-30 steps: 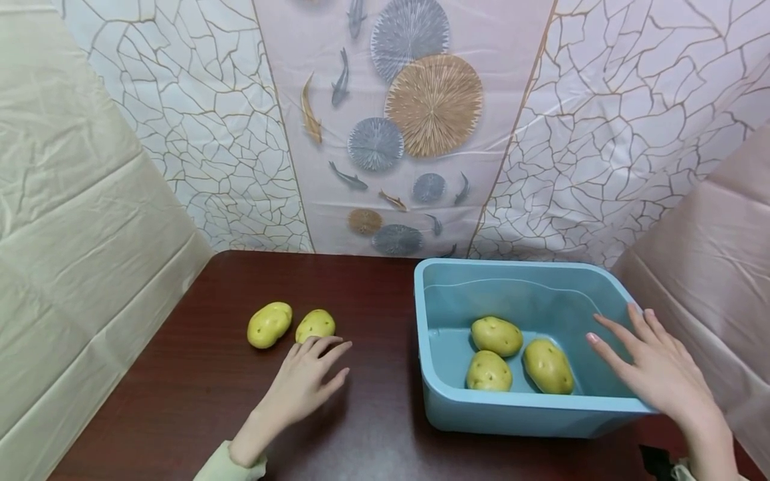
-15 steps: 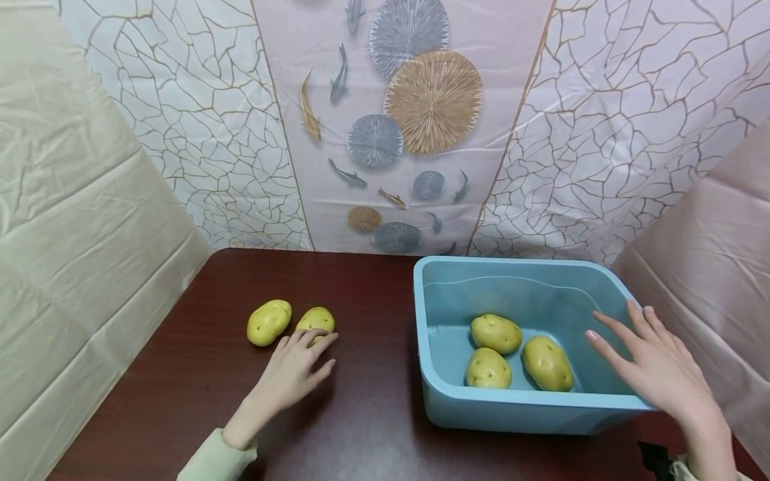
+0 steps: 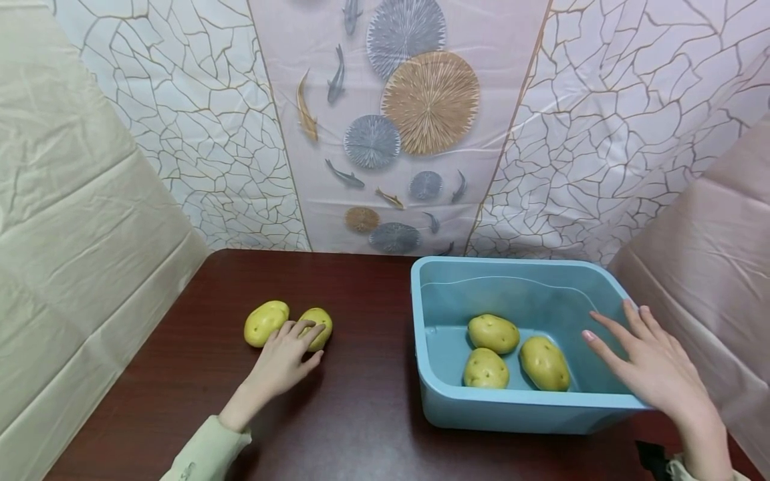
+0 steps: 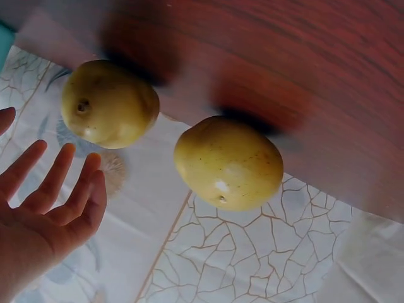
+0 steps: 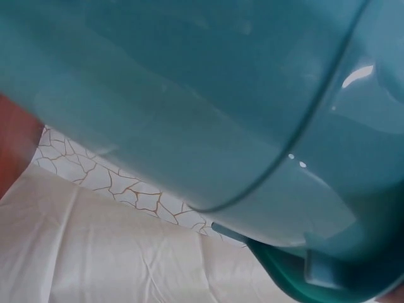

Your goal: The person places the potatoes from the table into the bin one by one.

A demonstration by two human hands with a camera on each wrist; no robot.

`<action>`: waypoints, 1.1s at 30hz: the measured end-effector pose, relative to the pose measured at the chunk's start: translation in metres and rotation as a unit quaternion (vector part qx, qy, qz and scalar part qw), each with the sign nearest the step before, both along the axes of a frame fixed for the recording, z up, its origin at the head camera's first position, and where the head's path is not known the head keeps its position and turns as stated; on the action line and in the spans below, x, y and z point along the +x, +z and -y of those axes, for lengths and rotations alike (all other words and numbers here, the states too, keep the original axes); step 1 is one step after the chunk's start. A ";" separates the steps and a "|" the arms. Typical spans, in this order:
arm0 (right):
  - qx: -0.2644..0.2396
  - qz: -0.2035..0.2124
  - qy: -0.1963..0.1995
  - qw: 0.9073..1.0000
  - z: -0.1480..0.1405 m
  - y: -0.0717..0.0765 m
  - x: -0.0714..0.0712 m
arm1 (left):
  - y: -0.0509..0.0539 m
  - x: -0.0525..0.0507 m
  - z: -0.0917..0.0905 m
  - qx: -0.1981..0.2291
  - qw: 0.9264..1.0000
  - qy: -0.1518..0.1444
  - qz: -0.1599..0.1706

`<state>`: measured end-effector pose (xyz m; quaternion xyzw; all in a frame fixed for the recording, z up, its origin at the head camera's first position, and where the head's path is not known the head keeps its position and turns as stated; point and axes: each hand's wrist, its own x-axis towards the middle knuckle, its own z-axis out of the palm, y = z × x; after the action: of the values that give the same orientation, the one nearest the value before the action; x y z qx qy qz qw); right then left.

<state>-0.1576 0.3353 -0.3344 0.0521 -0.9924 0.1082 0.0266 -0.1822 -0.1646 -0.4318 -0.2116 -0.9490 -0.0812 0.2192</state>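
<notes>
Left hand (image 3: pixel 279 363): relaxed in the grip, holding nothing; poised at the inner potato (image 3: pixel 323 320), touching or apart, cannot tell.
Right hand (image 3: pixel 662 367): loosely spread at the right rim of the bin (image 3: pixel 511 410), gripping nothing.
Three potatoes (image 3: pixel 486 369): inside the bin.
Inner potato: on the tabletop (image 3: pixel 373 427); seemingly at the pick-up step, next calling for curled fingers and a lift.
Outer potato (image 3: pixel 265 325): just left of it.

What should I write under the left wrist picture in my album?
A bare left hand near two yellow, rounded potatoes on a dark red-brown wooden table.
</notes>
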 end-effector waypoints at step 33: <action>-0.001 0.009 0.001 1.000 -0.001 0.001 0.000 | -0.017 -0.035 0.007 -0.058 0.998 0.011 -0.012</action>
<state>-0.1576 0.3359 -0.3329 0.0524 -0.9924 0.1095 0.0178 -0.2168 -0.1713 -0.4492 -0.2148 -0.9516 -0.0208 0.2189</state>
